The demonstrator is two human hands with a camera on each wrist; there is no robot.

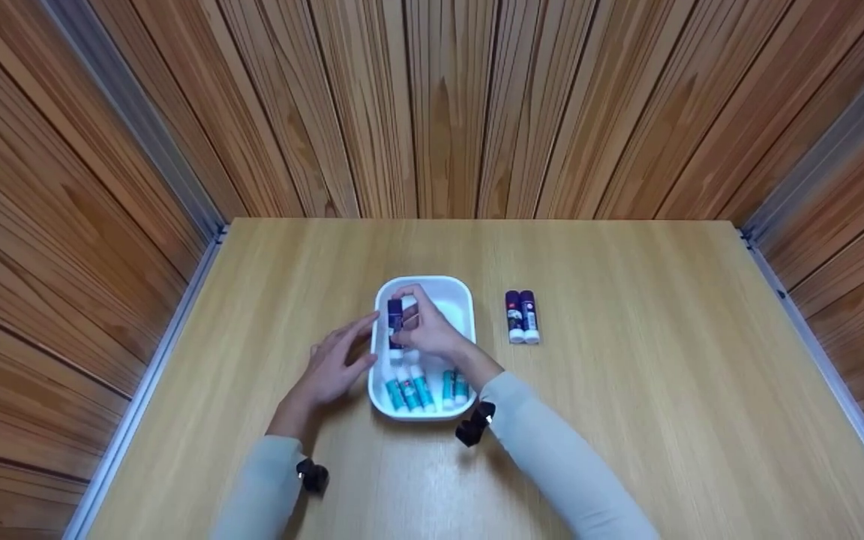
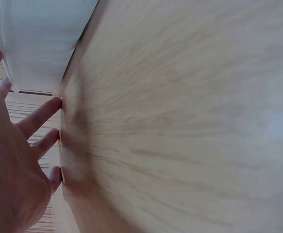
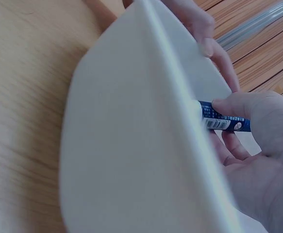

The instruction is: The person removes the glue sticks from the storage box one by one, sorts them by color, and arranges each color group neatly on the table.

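Pinching a dark blue glue stick with a white cap (image 1: 395,324), the right hand (image 1: 428,330) is held over the white rounded plastic tray (image 1: 459,298), its thumb and fingers curled round the stick's barrel. In the right wrist view the same stick (image 3: 224,120) is seen gripped just inside the tray's rim (image 3: 175,97). The stick is kept above the left half of the tray, toward its far end.

The left hand (image 1: 331,367) is spread with straight fingers beside the tray's left wall, holding nothing; in the left wrist view its fingertips (image 2: 54,104) are seen resting on the light wooden table (image 2: 190,126) just beside the tray's outer wall (image 2: 39,39).

Five teal glue sticks with white caps (image 1: 424,388) are lying side by side in the near end of the tray, partly hidden by the right wrist. Two more dark blue glue sticks (image 1: 522,316) are laid touching one another on the table, to the right of the tray and apart from it. The tray is placed near the middle of the table, well clear of every edge.
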